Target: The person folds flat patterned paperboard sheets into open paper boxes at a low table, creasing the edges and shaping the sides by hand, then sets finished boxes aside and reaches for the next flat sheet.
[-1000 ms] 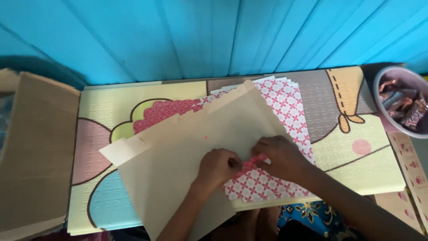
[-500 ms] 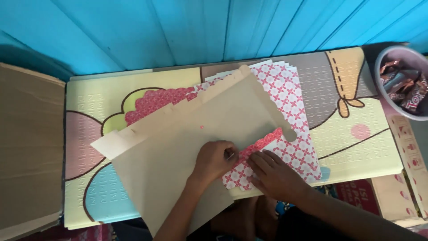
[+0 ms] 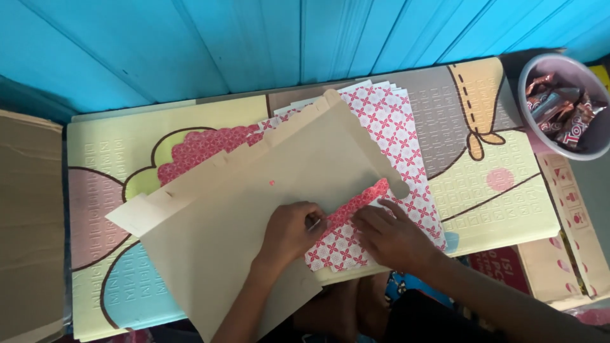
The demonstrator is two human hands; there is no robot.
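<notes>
Red-patterned flap point(image 3: 356, 206) between both hands

sheet: tan cardboard sheet point(image 3: 267, 209), printed face down, lying flat and skewed on the stack, notched tabs along its upper-left edge, one rounded tab at the right.
flap: red-and-white patterned flap point(image 3: 359, 203) on the sheet's lower-right edge, folded up so the print shows, running diagonally between my hands.
stack: patterned sheets point(image 3: 394, 127) of the same print under it, fanned slightly, poking out top right and bottom right.
contact: my fingers press at the flap's fold line, one hand each side.
</notes>
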